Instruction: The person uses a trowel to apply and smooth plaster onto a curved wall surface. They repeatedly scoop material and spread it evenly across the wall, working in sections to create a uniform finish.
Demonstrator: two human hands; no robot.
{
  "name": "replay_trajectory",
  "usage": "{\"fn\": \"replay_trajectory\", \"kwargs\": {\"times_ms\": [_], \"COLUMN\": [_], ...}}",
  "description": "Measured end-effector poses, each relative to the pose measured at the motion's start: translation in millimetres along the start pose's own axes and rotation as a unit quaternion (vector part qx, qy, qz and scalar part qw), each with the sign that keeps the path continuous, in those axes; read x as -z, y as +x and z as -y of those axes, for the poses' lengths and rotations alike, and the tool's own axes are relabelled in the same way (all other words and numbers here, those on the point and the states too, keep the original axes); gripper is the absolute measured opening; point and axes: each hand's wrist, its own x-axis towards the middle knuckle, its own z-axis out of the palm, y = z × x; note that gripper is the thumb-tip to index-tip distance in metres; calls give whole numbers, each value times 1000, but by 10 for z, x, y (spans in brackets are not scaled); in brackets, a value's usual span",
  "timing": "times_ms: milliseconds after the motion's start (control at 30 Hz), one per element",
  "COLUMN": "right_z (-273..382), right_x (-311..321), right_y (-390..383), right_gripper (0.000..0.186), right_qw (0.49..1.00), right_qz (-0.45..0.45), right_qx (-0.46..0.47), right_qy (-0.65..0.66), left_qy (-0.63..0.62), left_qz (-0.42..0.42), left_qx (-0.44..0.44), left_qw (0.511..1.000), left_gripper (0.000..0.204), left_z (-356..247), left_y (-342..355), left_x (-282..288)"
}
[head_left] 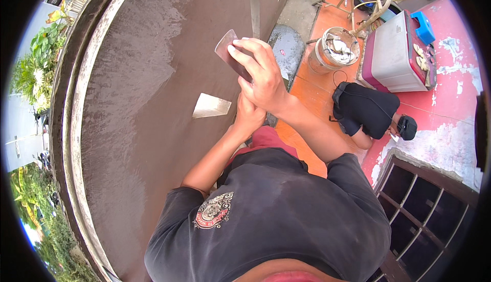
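Note:
My right hand [263, 72] is closed on a thin, flat brown scraper plate [232, 54], its fingers stretched along one face and the free edge pointing up and left. Just beneath, my left hand [249, 112] presses against the right hand near the wrist. Its fingers look curled, but the right hand covers most of them. Both hands are in front of a broad brown plastered surface [153, 77], rougher and greyer along its left side. Beside the left hand a pale four-sided patch [211, 105] shows against the plaster; whether it is a plate or light, I cannot tell.
On the orange tiled floor [299, 144] to the right, another person [365, 109] in black crouches by a peeling pink wall. A bucket [322, 59] with whitish contents, a white and maroon cooler box [391, 51] and a wooden frame [381, 5] stand beyond. A barred window [422, 213] is lower right.

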Motion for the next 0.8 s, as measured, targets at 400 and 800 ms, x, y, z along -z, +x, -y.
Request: {"fn": "replay_trajectory", "kwargs": {"times_ms": [400,800], "right_z": [569,480], "right_x": [-901,-830], "right_y": [323,348], "right_gripper": [59,53], "right_qw": [988,993], "right_qz": [-118,-89], "right_qx": [4,7], "right_qy": [96,81], "left_qy": [-148,-111], "left_qz": [-100,-90], "left_qx": [82,-20], "left_qw": [981,990], "left_gripper": [37,39], "left_z": [-265,-277], "left_y": [-19,57], "left_x": [939,783]}}
